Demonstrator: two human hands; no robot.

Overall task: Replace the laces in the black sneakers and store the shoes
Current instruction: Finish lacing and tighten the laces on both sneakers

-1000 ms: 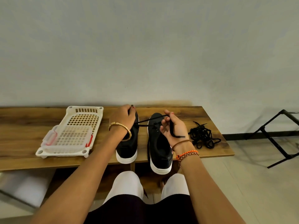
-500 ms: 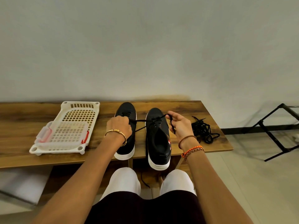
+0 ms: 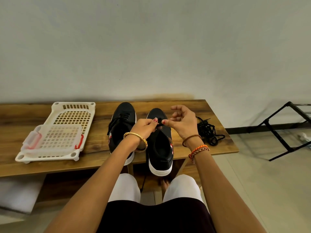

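A wooden bench [image 3: 217, 142] runs across the middle of the frame against a pale wall, carrying two black sneakers with white soles side by side at centre. The left sneaker [image 3: 122, 125] stands with its toe toward the wall and its heel partly hidden behind the left forearm; the right sneaker [image 3: 160, 148] lies just beside it, its heel overhanging the near edge of the bench. Above the lacing area of the right sneaker the two hands meet. The left hand [image 3: 143, 129], wearing a gold bangle at the wrist, has its fingers curled, thumb and forefinger pinching a black lace [image 3: 159, 125]. The right hand [image 3: 182, 122], with a brown band and an orange braided thread at the wrist, pinches the same lace between thumb and forefinger, the remaining fingers raised and loosely curled above it. To the right of the sneakers, near the bench's right end, lies a tangled heap of loose black laces [image 3: 207, 132]. At centre left of the frame a white perforated plastic tray [image 3: 74, 108] rests on the bench, with a clear lidded box [image 3: 53, 140] with red clips set on its near part. A black metal rack [image 3: 284, 132] stands on the floor at the right edge of the frame.
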